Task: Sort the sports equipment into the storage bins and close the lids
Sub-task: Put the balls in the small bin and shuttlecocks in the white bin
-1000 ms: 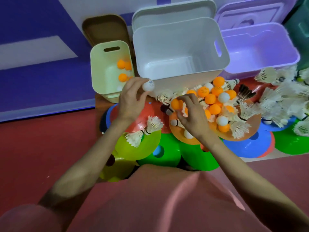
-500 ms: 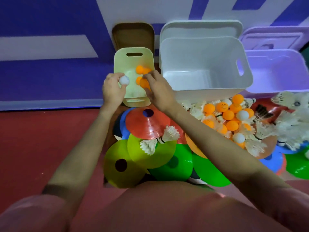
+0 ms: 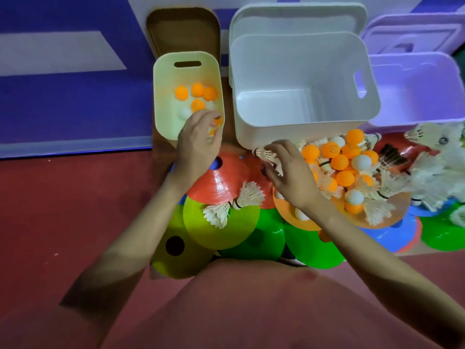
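Nearest you, the cones [image 3: 221,222] still lie spread along the floor's front edge, unsorted. Your left hand [image 3: 196,144] hangs loosely curled, empty, at the small yellow bin [image 3: 163,102]'s near rim; your right hand [image 3: 289,172] reaches loose-fingered into the ball pile [image 3: 342,162], holding nothing I can see. A few balls are binned. The white bin [image 3: 302,71] beyond is empty, lids off.

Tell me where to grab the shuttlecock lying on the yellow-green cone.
Pinch the shuttlecock at its dark-banded cork end, coming from above. It lies on its side on the yellow-green cone, cork towards the upper right against a second shuttlecock; the feathers look fragile.
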